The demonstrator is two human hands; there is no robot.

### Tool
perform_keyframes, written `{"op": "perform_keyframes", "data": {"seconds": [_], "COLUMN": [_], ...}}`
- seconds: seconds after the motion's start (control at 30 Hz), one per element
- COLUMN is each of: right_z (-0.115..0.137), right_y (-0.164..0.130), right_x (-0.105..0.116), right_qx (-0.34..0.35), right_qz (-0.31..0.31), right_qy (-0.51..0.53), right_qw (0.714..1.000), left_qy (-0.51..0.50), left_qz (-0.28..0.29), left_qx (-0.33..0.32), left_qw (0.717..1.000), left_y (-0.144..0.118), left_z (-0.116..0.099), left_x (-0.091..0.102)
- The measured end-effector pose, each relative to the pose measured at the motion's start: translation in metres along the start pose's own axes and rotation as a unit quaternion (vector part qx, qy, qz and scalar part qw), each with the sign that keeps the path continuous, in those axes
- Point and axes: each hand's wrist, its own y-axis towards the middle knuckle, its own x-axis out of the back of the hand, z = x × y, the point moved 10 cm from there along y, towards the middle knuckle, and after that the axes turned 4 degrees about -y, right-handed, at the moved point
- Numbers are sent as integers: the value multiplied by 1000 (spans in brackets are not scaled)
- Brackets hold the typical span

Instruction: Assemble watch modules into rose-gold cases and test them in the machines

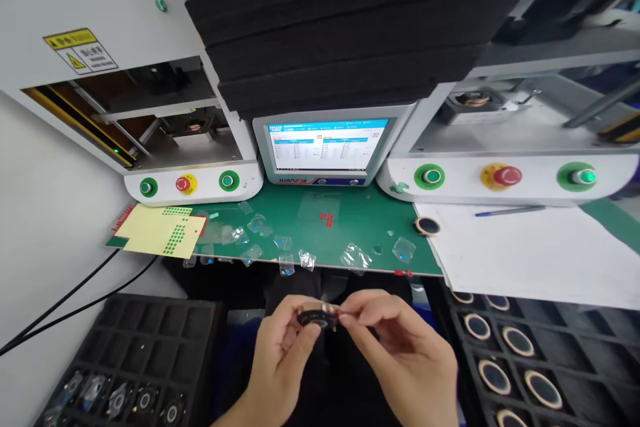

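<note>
My left hand [283, 353] holds a small round black part [316, 315] with a copper-coloured rim, thumb on its face and fingers behind. The part is tilted and a pale ring shows near its lower edge. My right hand [400, 353] is closed in a pinch at the part's right edge. A small bit of red [338, 313] shows at those fingertips; what it is I cannot make out. Beyond my hands, scraps of clear film [356, 255] with blue dots lie along the front of the green work mat [330, 193]. Another round part [427, 226] rests by the white paper.
Black compartment trays flank me: the left tray [150, 327] and the right tray [565, 340] hold round parts. Behind stand two machines with green buttons [431, 177] and red stop buttons [507, 176]. A screen [325, 147], yellow sticker sheets [163, 230] and a pen [510, 211] are nearby.
</note>
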Motion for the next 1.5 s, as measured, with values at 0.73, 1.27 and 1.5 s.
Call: {"op": "perform_keyframes", "data": {"seconds": [0.73,1.27,1.5], "right_z": [22,40,53], "right_y": [-35,-41,-40], "right_x": [10,25,23], "right_qx": [48,134,189], "right_qz": [176,150,164], "right_qy": [1,-17,-98], "right_qw": [983,979,963], "left_qy": [97,109,135], "left_qz": [188,240,226], "left_qx": [-70,-81,-136], "left_qw": [975,961,955], "left_y": [-31,-30,-30], "left_z": [-20,-20,-28], "left_x": [-30,-42,-48]}}
